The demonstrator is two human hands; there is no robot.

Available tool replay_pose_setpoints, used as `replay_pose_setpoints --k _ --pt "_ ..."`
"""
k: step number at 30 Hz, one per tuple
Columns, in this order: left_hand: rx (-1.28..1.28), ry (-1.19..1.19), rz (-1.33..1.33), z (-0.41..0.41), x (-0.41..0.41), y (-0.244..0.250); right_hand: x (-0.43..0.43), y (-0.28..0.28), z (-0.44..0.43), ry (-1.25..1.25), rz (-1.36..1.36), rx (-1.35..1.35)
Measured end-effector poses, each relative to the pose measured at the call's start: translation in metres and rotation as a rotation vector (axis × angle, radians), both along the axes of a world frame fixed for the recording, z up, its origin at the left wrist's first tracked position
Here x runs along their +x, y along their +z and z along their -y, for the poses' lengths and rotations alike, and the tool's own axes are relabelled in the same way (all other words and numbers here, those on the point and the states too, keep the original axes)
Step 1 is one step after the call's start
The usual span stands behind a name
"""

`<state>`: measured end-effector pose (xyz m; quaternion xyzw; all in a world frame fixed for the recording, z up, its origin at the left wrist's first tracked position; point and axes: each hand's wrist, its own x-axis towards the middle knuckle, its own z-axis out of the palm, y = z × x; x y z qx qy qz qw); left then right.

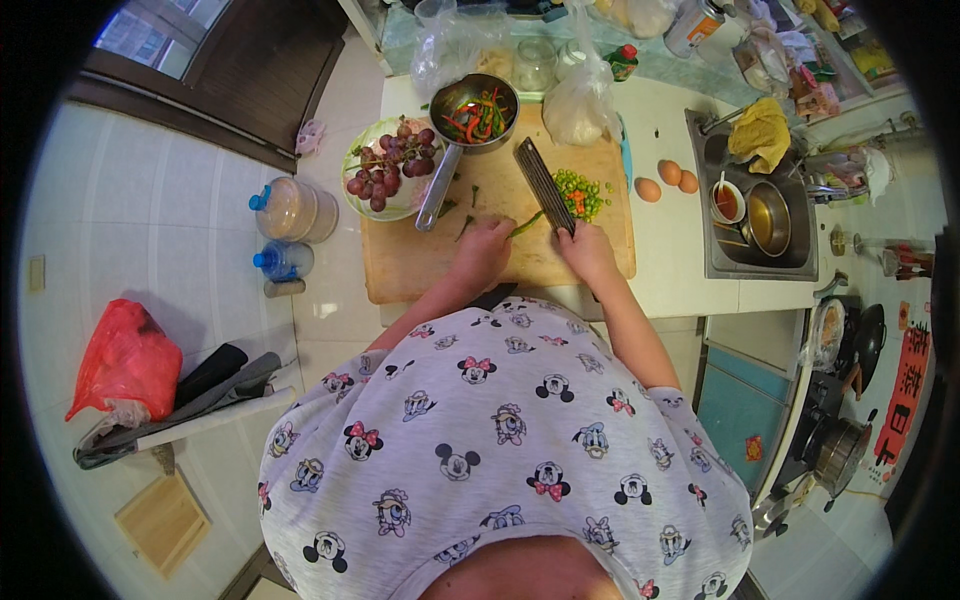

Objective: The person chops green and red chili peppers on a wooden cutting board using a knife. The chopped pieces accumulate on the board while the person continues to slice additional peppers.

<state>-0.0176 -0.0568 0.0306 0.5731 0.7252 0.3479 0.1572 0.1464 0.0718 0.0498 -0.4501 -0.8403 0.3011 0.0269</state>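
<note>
My left hand (484,249) rests at the middle of the wooden cutting board (420,266), its fingers closed around the end of a green chili pepper (528,225). In my right hand (589,255) is a dark kitchen knife (543,180), its lined blade slanting away from me just right of the pepper. A heap of chopped green chili (589,187) with some orange-red pieces lies beyond the knife. Whole red and green chilies (480,120) fill a small saucepan (439,191) on the board's far left. Several green stem scraps (475,196) are scattered near my left hand.
Left of the saucepan stands a plate of grapes (386,169). A tied plastic bag (581,109) sits at the board's far edge. Several brown eggs (648,190) lie on the counter to the right, before a steel sink (720,266) holding bowls. Water jugs (296,210) stand on the floor at left.
</note>
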Motion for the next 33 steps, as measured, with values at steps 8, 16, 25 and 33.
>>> replay_pose_setpoints --k 8,16,25,33 --pt "-0.267 -0.126 -0.175 -0.005 0.008 0.005 0.018 0.019 0.012 0.064 0.081 0.087" --pt "-0.311 -0.152 -0.216 -0.015 0.004 0.002 -0.006 0.004 0.006 0.059 0.102 0.072" --pt "-0.351 -0.213 -0.253 -0.017 -0.002 0.003 -0.006 0.009 0.002 0.018 0.056 0.044" --pt "-0.374 -0.230 -0.263 -0.018 0.000 0.006 -0.001 0.012 0.004 0.083 0.112 0.068"
